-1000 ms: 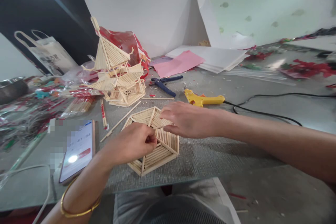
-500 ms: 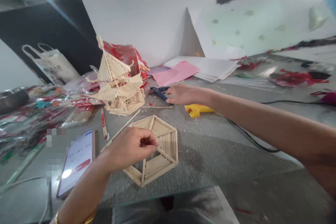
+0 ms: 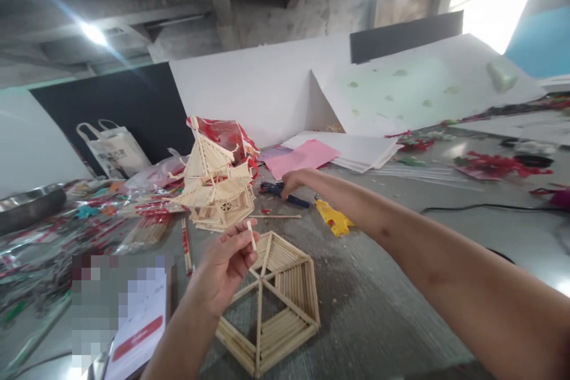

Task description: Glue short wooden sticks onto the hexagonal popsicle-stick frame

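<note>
Fingers (image 3: pixel 243 243) of the left hand (image 3: pixel 225 267) are pinching a short pale wooden stick piece (image 3: pixel 252 236), holding it upright in the air just above the near-left edge of the flat hexagonal panel of pale wooden sticks (image 3: pixel 278 303), which is lying on the grey surface (image 3: pixel 378 309). The right hand (image 3: pixel 291 181) is reaching far forward and its fingers are closing over the blue-handled pliers (image 3: pixel 285 193); whether they are fully gripping the handles I cannot tell, since the hand is covering them.

Doing this well seems to call for keeping the pinch light and near the stick's lower end, so the upper part is staying free, and for keeping the left wrist steady while the right arm is stretching away. The right hand is probably needing a firm hold on both handles before lifting, and a path that is avoiding the tiered pagoda model of pale wooden sticks (image 3: pixel 216 193), which is standing just left of the pliers.

Counting in this one head view: one short stick piece in the fingers, one hexagonal panel, one pagoda model, one pair of pliers, one yellow glue gun (image 3: pixel 333 219) lying just beside the right forearm, one long loose stick (image 3: pixel 276 216) lying between the model and the pliers, one pink paper sheet (image 3: pixel 307 157) behind, and one phone (image 3: pixel 138 332) at the near left.
</note>
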The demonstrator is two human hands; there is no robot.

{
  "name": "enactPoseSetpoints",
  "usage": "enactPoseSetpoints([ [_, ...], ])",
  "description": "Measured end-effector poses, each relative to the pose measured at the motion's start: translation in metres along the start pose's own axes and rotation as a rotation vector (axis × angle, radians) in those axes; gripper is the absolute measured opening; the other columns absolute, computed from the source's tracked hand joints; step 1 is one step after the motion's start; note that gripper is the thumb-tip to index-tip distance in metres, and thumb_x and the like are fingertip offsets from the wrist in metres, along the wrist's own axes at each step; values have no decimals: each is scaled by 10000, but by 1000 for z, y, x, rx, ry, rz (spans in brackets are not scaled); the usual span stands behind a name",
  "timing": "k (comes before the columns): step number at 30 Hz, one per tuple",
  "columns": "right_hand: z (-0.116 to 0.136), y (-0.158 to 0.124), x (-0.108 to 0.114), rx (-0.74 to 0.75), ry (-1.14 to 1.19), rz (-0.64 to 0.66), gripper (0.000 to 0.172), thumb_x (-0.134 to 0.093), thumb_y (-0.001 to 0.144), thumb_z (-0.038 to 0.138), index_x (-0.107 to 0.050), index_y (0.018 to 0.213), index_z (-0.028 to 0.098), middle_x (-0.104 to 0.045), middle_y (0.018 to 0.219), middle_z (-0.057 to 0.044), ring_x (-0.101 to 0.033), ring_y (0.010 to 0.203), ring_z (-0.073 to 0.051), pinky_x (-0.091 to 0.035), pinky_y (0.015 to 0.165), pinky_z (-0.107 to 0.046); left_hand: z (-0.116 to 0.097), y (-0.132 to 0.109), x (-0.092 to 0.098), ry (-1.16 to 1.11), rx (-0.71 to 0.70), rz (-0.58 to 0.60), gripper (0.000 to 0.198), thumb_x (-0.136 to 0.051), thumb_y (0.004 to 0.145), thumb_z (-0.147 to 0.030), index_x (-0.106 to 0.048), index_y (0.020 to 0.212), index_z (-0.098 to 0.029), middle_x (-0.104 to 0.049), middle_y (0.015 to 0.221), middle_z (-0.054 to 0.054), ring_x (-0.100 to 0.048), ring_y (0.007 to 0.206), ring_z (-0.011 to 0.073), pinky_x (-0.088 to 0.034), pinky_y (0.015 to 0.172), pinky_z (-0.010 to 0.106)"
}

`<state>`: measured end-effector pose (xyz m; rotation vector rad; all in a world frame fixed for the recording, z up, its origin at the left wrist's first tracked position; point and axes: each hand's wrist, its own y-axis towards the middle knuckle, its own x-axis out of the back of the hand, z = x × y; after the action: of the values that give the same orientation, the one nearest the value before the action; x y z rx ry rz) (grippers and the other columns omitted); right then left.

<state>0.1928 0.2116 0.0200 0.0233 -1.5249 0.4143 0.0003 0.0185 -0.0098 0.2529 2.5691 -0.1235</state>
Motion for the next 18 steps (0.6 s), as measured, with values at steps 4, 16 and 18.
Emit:
enactPoseSetpoints([
  [4,7,-4,10,17,-66,-30,376,-658,650,346,-630,909,76,-601,986,-123,-555,898,-258,-426,745,-344,-3,-3,-1,-119,-27,-72,163,-617,673,-42,-594,824,-100,-601,693,21,-521,528,43,-462,488,143],
  [16,-4,-135,-2,-28,120,-346,267,-420,732,221,-559,913,81,-634,791,-126,-588,650,-168,-360,521,-227,-6,-2,-18,-457,-88,-167,139,-464,805,-48,-575,729,-82,-578,684,46,-546,553,68,-473,470,159],
  [18,3,-160,-15,17,383,-341,248,-392,765,262,-516,920,112,-622,692,-68,-560,569,-130,-347,483,-204,-4,0,-27,-476,-106,-153,166,-448,813,-43,-576,715,-83,-582,688,45,-537,539,60,-466,467,156],
])
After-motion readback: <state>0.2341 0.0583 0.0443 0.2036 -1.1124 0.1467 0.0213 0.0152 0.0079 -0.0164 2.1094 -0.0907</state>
